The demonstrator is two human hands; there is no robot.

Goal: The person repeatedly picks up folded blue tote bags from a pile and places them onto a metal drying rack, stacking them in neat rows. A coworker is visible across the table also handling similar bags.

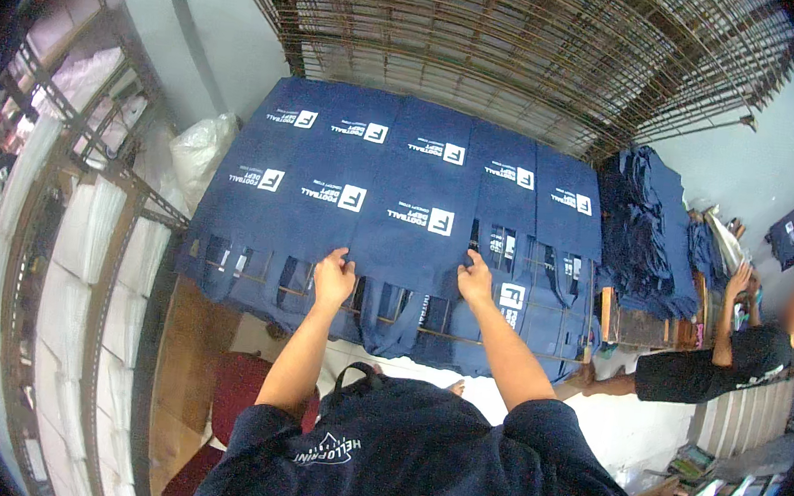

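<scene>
A navy tote bag [409,203] with a white print lies spread among rows of like bags on a wire rack. My left hand [334,275] pinches its near left corner, fingers bent at the cloth edge. On the near right corner, my right hand [476,281] grips the same bag with thumb and finger. Straps of navy bags [390,322] hang below the near edge, between my hands. Another printed navy bag [331,189] lies flat just left of the held one. Part of the layer beneath shows through gaps near my right hand.
Stacked wire racks [494,37] rise over the far side. A heap of navy bags [647,229] stands at the right, near a seated person in black [715,374]. Shelves with white stacks [81,256] line the left. A dark red chair [235,395] is below left.
</scene>
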